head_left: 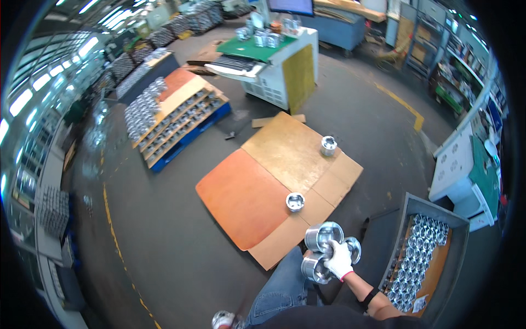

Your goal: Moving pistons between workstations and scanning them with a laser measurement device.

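Observation:
My right hand (341, 260), in a white glove, grips a cluster of shiny metal pistons. One piston (319, 238) is at the upper left of the hand, another piston (314, 267) below it, and a third piston (355, 250) on the hand's right side. They hang in the air over my legs, beside the near corner of a board-covered platform. On that platform stand a near piston (295, 202) and a far piston (329, 146), apart from each other. My left hand (223, 319) shows only partly at the lower edge; its fingers cannot be made out.
Orange board (241, 197) and brown cardboard (339, 175) cover the platform. At right, a grey bin (463, 241) holds rows of pistons. Stacked layers of pistons stand on a blue pallet (192, 136) at far left. Beyond is a white cabinet (268, 93) with a green top.

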`<action>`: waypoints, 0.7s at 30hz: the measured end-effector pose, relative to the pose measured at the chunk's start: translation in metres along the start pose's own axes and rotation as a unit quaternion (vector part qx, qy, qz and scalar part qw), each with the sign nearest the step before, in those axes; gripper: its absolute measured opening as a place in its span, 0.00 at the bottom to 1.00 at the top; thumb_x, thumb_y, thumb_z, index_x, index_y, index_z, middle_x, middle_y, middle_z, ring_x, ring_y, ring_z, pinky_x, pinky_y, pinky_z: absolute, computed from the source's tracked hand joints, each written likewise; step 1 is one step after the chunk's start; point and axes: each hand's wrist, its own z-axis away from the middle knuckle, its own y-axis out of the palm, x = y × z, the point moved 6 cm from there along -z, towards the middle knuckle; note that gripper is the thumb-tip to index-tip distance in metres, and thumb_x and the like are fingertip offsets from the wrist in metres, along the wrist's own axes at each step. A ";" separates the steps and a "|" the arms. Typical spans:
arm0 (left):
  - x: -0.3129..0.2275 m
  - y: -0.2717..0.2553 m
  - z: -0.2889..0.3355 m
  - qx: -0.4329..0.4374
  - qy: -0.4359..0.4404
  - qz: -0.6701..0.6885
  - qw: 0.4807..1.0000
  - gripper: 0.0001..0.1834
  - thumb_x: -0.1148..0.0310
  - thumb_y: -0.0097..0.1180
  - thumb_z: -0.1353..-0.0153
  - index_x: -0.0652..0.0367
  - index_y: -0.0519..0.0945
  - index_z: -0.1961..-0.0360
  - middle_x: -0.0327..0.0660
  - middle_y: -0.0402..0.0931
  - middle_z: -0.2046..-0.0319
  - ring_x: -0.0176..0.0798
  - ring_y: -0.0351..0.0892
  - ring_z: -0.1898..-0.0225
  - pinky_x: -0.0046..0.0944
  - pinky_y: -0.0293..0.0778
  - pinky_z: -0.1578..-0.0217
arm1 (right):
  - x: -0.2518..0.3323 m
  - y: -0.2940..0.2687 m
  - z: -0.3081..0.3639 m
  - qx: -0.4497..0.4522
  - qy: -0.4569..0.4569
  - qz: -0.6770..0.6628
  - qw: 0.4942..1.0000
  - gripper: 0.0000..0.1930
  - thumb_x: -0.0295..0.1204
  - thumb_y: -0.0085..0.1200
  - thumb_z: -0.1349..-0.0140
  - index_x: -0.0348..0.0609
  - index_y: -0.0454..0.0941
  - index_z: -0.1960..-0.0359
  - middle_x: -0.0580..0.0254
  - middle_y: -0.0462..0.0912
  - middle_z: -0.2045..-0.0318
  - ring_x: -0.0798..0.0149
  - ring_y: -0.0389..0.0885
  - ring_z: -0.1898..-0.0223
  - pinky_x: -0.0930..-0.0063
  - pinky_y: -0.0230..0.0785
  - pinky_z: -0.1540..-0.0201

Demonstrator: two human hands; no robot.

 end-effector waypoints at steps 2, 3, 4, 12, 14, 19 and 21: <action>0.080 0.075 0.019 0.106 0.052 -0.162 0.980 0.18 0.55 0.48 0.40 0.56 0.84 0.63 0.51 0.81 0.58 0.52 0.79 0.54 0.49 0.74 0.54 | 0.010 0.022 0.029 0.045 -0.014 -0.014 0.999 0.34 0.31 0.62 0.66 0.47 0.75 0.48 0.39 0.76 0.57 0.40 0.75 0.54 0.54 0.69 0.49; 0.115 0.106 0.031 0.100 0.042 -0.135 0.985 0.18 0.55 0.49 0.40 0.56 0.84 0.62 0.52 0.80 0.58 0.53 0.79 0.54 0.50 0.73 0.54 | 0.011 0.034 0.042 0.070 -0.022 -0.009 0.997 0.35 0.32 0.63 0.66 0.47 0.75 0.47 0.38 0.76 0.56 0.40 0.75 0.53 0.55 0.70 0.49; 0.149 0.125 0.040 0.074 0.014 -0.093 0.993 0.18 0.55 0.49 0.40 0.56 0.83 0.62 0.52 0.80 0.58 0.53 0.79 0.54 0.50 0.73 0.54 | 0.012 0.043 0.059 0.063 -0.020 0.018 0.998 0.36 0.33 0.64 0.67 0.48 0.75 0.47 0.40 0.77 0.58 0.40 0.76 0.54 0.56 0.71 0.49; 0.337 0.215 0.051 -0.161 -0.164 0.260 0.938 0.21 0.51 0.54 0.41 0.58 0.82 0.60 0.54 0.80 0.58 0.57 0.78 0.54 0.51 0.73 0.54 | 0.013 0.131 0.145 0.164 -0.013 0.093 0.982 0.35 0.41 0.65 0.61 0.52 0.74 0.45 0.43 0.80 0.56 0.43 0.79 0.54 0.59 0.73 0.49; 0.370 0.225 0.045 -0.156 -0.274 0.349 0.882 0.28 0.46 0.45 0.38 0.62 0.81 0.58 0.54 0.81 0.59 0.57 0.79 0.55 0.50 0.74 0.55 | 0.017 0.162 0.157 0.171 -0.012 0.133 0.976 0.38 0.43 0.66 0.63 0.48 0.72 0.44 0.44 0.81 0.57 0.45 0.80 0.54 0.60 0.73 0.48; 0.406 0.177 0.055 -0.108 -0.377 0.664 0.636 0.32 0.40 0.40 0.35 0.61 0.80 0.69 0.44 0.76 0.81 0.43 0.75 0.84 0.46 0.69 0.83 | 0.028 0.209 0.179 0.239 0.060 0.171 0.954 0.43 0.45 0.68 0.63 0.52 0.67 0.39 0.46 0.75 0.46 0.51 0.75 0.45 0.63 0.71 0.45; 0.428 0.156 0.053 -0.123 -0.393 0.660 0.628 0.32 0.40 0.40 0.35 0.62 0.80 0.67 0.47 0.78 0.77 0.45 0.78 0.79 0.47 0.72 0.80 | 0.037 0.225 0.182 0.239 0.074 0.190 0.949 0.43 0.45 0.68 0.63 0.52 0.67 0.39 0.46 0.74 0.46 0.51 0.75 0.45 0.64 0.71 0.45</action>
